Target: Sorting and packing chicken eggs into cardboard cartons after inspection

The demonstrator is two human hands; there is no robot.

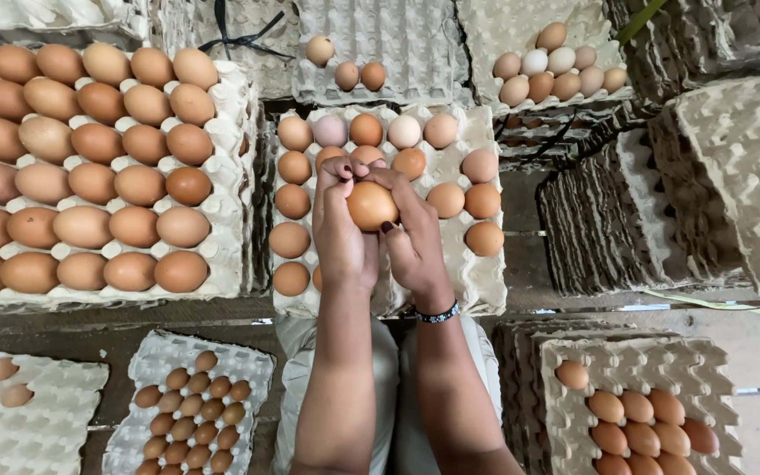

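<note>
A brown egg [371, 205] is held between both my hands above a grey pulp egg tray [477, 286] that is partly filled with brown and pale eggs. My left hand [340, 229] cups the egg from the left, fingers curled over its top. From the right, my right hand [411, 233] grips it, with a dark beaded bracelet [438, 313] on the wrist. Both forearms reach up from the bottom of the view over my lap.
A full tray of large brown eggs [90, 167] lies at left. Smaller trays with eggs sit at bottom left [188, 405], bottom right [635, 413] and at the top [547, 66]. Stacks of empty pulp trays [732, 176] stand at right.
</note>
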